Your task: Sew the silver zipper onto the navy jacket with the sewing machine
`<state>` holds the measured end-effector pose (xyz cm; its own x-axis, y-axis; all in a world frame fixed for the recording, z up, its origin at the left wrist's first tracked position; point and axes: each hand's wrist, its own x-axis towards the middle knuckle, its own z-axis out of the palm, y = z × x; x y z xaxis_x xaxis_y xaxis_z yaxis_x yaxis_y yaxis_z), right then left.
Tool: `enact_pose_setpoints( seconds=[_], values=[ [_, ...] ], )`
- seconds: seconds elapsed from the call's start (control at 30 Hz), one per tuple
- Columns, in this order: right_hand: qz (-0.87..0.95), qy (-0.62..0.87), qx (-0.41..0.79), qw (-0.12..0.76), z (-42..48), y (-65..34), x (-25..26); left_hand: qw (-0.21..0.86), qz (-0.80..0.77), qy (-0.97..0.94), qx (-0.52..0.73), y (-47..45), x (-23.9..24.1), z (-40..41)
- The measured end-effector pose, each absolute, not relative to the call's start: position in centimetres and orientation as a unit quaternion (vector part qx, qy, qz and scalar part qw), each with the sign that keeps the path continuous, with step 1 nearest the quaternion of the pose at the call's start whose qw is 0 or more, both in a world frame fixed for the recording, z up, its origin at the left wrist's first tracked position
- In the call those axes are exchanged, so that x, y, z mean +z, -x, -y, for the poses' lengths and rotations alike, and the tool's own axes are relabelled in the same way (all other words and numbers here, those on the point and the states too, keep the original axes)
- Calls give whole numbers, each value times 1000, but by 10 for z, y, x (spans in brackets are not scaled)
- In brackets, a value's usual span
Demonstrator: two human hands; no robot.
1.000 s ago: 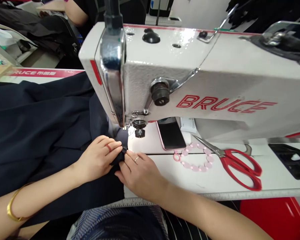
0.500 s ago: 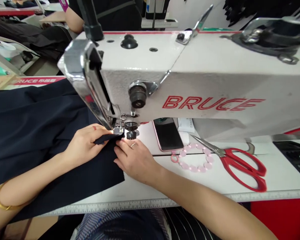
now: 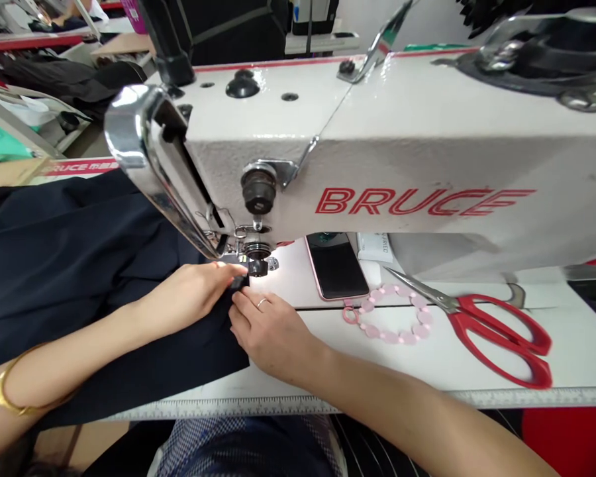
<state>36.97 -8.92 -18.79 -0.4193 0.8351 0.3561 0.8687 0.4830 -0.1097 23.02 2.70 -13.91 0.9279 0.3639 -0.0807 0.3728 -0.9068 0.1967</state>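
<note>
A dark navy fabric [image 3: 69, 265] lies spread over the left half of the sewing table. My left hand [image 3: 189, 298] rests on it with fingers closed on the fabric's edge, right at the presser foot [image 3: 251, 265] of the white BRUCE sewing machine [image 3: 402, 152]. My right hand [image 3: 268, 331] lies beside it, fingertips pinching the same edge from the right; a ring shows on one finger. A gold bangle [image 3: 10, 397] sits on my left wrist.
A phone [image 3: 336, 266] lies face up under the machine arm with a pink bead strap [image 3: 387, 315]. Red-handled scissors [image 3: 491, 324] lie to the right on the white table [image 3: 427, 364]. A ruler strip runs along the front edge. Another person's dark clothing shows behind the machine.
Both hands have pushed the fabric edge forward, up to the presser foot. The view has shifted right and closer to the machine head.
</note>
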Motion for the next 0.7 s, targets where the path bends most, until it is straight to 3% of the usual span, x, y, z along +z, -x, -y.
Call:
enact_pose_setpoints(
  seconds=[0.17, 0.4, 0.7],
  values=[
    [865, 466, -43, 179, 89, -373, -187, 50, -85, -995, -6, -233, -151, -26],
    [839, 518, -32, 162, 90, -378, -181, 84, -219, -961, 148, -211, -169, -14],
    [819, 547, -34, 169, 91, -375, -183, 162, -267, -940, 136, -208, -171, -20]
  ],
)
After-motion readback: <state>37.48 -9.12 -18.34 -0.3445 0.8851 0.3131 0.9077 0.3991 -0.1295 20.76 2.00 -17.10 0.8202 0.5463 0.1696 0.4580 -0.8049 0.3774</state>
